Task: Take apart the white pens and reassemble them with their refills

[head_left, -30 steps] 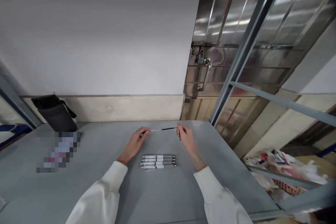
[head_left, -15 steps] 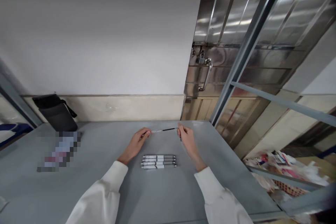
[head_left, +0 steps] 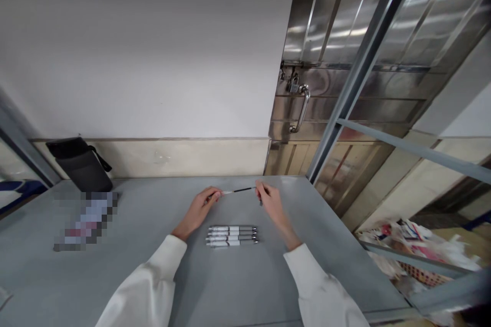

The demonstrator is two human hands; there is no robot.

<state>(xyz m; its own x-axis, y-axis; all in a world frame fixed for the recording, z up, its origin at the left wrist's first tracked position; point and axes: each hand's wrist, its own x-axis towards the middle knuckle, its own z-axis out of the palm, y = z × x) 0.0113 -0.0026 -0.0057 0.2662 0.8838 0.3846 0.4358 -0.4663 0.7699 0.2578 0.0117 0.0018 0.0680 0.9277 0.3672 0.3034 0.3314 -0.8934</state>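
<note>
Head view: I see left hand (head_left: 197, 209) pinching pale end of thin pen refill (head_left: 238, 191), right hand (head_left: 270, 202) pinching dark end; both closed on it, refill raised just above grey table (head_left: 153, 265). Four white pens (head_left: 231, 235) lie in row between wrists. Risk, my judgement: thin refill bows or slips from fingertip grip, rolls into pens.

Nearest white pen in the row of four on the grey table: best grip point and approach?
Pinch the nearest white pen mid-barrel from straight above. It lies flat, lengthwise left to right, with another pen close against its far side, so one finger probably goes on the open near side and the other into the narrow gap. Both hands are up at the thin black refill.
</note>
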